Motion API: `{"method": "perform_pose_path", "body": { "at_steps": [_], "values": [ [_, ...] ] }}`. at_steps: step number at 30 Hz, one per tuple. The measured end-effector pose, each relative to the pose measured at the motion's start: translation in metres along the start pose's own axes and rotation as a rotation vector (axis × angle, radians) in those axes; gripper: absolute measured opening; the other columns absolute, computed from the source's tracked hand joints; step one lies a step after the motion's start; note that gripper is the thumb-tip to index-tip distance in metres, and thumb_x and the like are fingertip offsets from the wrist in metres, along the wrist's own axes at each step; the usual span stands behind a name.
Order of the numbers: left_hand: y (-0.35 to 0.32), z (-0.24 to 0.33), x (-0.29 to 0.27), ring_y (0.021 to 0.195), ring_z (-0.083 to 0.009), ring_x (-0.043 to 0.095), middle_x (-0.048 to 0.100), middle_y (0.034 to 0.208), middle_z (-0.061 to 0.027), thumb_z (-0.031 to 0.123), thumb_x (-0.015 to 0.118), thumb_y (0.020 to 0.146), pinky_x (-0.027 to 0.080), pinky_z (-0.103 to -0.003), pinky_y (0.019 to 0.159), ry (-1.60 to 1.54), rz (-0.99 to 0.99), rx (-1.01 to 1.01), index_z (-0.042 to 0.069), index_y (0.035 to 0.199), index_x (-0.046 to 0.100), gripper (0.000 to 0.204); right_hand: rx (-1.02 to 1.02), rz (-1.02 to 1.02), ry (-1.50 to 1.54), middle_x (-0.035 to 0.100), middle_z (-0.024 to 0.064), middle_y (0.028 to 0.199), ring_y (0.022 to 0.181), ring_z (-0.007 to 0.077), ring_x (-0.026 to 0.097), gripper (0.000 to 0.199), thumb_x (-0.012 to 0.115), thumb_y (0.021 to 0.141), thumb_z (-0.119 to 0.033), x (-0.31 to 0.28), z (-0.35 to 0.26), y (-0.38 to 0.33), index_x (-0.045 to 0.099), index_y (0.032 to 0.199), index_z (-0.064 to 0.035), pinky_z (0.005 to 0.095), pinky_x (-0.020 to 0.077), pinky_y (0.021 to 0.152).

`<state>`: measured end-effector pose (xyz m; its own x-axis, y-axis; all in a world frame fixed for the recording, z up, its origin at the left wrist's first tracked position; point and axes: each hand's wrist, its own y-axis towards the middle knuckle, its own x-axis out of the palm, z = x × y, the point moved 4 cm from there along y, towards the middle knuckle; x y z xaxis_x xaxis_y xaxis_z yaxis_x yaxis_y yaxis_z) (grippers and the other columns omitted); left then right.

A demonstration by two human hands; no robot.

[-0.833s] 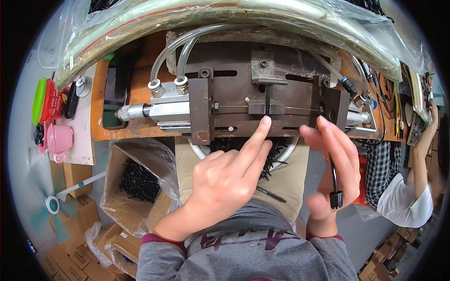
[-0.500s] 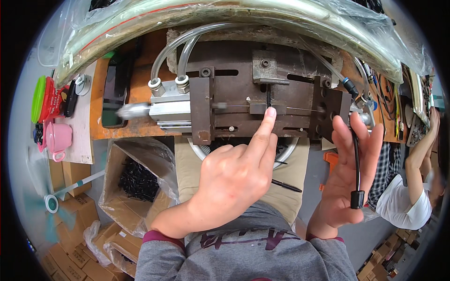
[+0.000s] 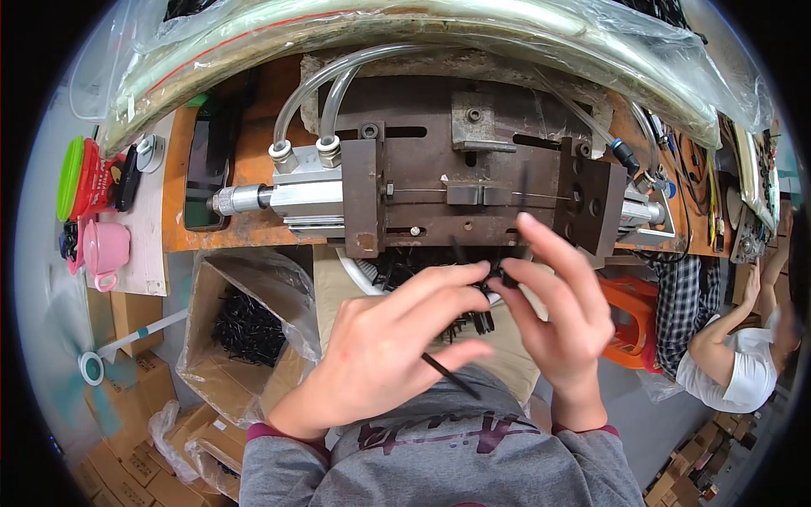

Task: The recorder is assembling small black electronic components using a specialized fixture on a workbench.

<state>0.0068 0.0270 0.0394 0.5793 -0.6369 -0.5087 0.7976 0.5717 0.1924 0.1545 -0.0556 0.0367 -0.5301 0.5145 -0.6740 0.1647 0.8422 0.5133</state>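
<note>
My left hand [image 3: 380,342] is partly closed over a thin black rod [image 3: 452,376], whose end sticks out below the thumb. Its index fingertip meets my right hand [image 3: 562,317] over a tray of black pieces. My right hand pinches a small black capped piece [image 3: 508,279]; motion blurs part of it. Beyond both hands, on a dark metal fixture [image 3: 414,156], a small grooved block [image 3: 481,195] lies in line with a thin wire. Behind it stands a steel bracket [image 3: 481,127].
Air cylinders [image 3: 308,203] with clear hoses flank the fixture. An open box of black pieces [image 3: 249,329] stands at lower left, near a fan [image 3: 91,367]. A pink cup [image 3: 106,249] sits at left. An orange stool [image 3: 634,321] and another person [image 3: 735,355] are at right.
My left index finger has left the block, and the black rod there is gone from it. Both hands have come together nearer my body. The left cylinder's end has stopped blurring.
</note>
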Motion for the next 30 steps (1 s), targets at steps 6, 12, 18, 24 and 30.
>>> {"method": "perform_pose_path", "body": {
  "at_steps": [6, 12, 18, 24, 30],
  "values": [
    [-0.016, -0.01, -0.002, 0.068, -0.0075, 0.044, 0.054, 0.115, -0.0093, 0.003, 0.084, 0.068, 0.039, -0.019, 0.067, -0.679, -0.092, -0.326, -0.002, 0.126, 0.049, 0.067, -0.091, -0.102, -0.193, 0.068, 0.0166, 0.115, 0.068, 0.0209, 0.067, 0.026, 0.075, 0.063, 0.0, 0.023, -0.004, 0.007, 0.068, 0.088, 0.0003, 0.029, 0.0516, 0.059],
    [-0.019, -0.01, -0.002, 0.084, -0.012, 0.054, 0.055, 0.105, -0.0074, 0.011, 0.049, 0.098, 0.045, -0.024, 0.081, -1.035, -0.031, -0.436, -0.006, 0.128, 0.049, 0.034, -0.097, -0.141, -0.267, 0.069, 0.0134, 0.114, 0.063, 0.0176, 0.064, 0.025, 0.075, 0.063, 0.0, 0.021, -0.008, 0.015, 0.069, 0.088, -0.002, 0.027, 0.0459, 0.054],
    [-0.029, -0.014, 0.0, 0.082, -0.0165, 0.067, 0.068, 0.104, -0.0172, 0.021, 0.039, 0.106, 0.052, -0.026, 0.071, -1.041, -0.07, -0.449, -0.007, 0.118, 0.056, 0.034, 0.02, -0.105, -0.039, 0.07, 0.0124, 0.105, 0.059, 0.0152, 0.062, 0.015, 0.073, 0.072, -0.002, 0.018, -0.006, 0.018, 0.068, 0.086, -0.0014, 0.0246, 0.0477, 0.054],
    [-0.03, -0.011, 0.005, 0.078, -0.0178, 0.07, 0.07, 0.105, -0.0181, 0.023, 0.039, 0.106, 0.052, -0.024, 0.066, -1.118, -0.194, -0.528, -0.005, 0.113, 0.058, 0.035, 0.66, -0.161, 0.896, 0.069, 0.0089, 0.09, 0.069, 0.0073, 0.063, 0.017, 0.067, 0.089, -0.002, 0.012, -0.008, 0.022, 0.07, 0.106, 0.0026, 0.0212, 0.0494, 0.055],
    [-0.026, -0.001, 0.012, 0.065, -0.0129, 0.068, 0.072, 0.092, -0.0122, 0.019, 0.045, 0.104, 0.049, -0.022, 0.054, -0.994, -0.124, -0.527, -0.003, 0.098, 0.064, 0.03, 0.585, -0.138, 1.048, 0.065, 0.0098, 0.082, 0.05, 0.0037, 0.047, 0.018, 0.056, 0.096, -0.008, 0.026, -0.007, 0.023, 0.067, 0.097, 0.0058, 0.0178, 0.0351, 0.046]
  ]
}}
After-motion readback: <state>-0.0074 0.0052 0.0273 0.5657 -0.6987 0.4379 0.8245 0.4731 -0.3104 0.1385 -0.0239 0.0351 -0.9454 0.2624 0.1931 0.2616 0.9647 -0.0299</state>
